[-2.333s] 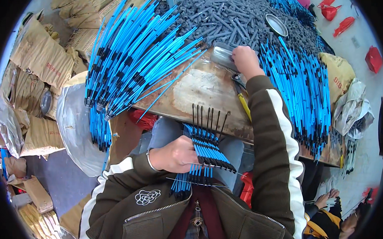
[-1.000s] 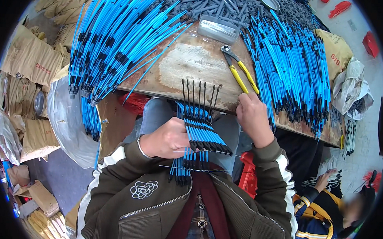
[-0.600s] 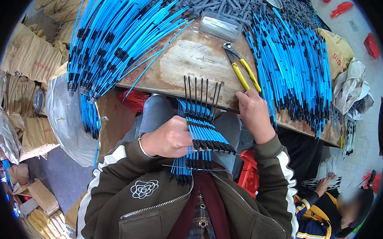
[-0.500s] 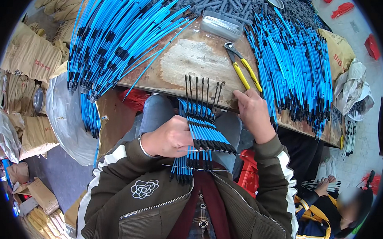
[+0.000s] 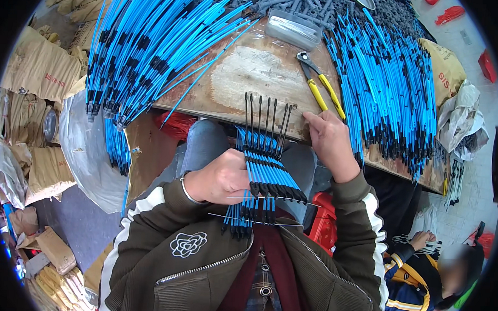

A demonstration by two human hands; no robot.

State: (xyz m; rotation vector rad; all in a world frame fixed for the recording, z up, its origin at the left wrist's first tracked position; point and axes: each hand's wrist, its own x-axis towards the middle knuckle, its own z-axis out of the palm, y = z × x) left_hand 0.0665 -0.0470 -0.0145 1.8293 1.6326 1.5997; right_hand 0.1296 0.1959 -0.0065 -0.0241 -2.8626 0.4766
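Observation:
My left hand (image 5: 221, 177) is closed around a fan of blue rods with black ends (image 5: 273, 173), held over my lap. The rods lie side by side, with several thin black looped stems standing up at their far end. Two thin metal wires (image 5: 231, 216) run crosswise through or along the near black ends; the exact threading is too small to tell. At the table's front edge, my right hand (image 5: 333, 139) is closed with thumb and forefinger together. Whatever is pinched there cannot be made out. Just beyond it lie yellow-handled pliers (image 5: 316, 93).
On the wooden table (image 5: 252, 73) stand a clear plastic box (image 5: 293, 30) and a heap of grey parts (image 5: 298, 3). Blue rods pile up at left (image 5: 148, 48) and right (image 5: 388, 89). A red stool (image 5: 323, 221) is beside me; a co-worker (image 5: 420, 276) sits lower right.
The view has shifted slightly, so the table things appear a little to the right. Both hands keep nearly the same pose, and the rods stay in my left hand.

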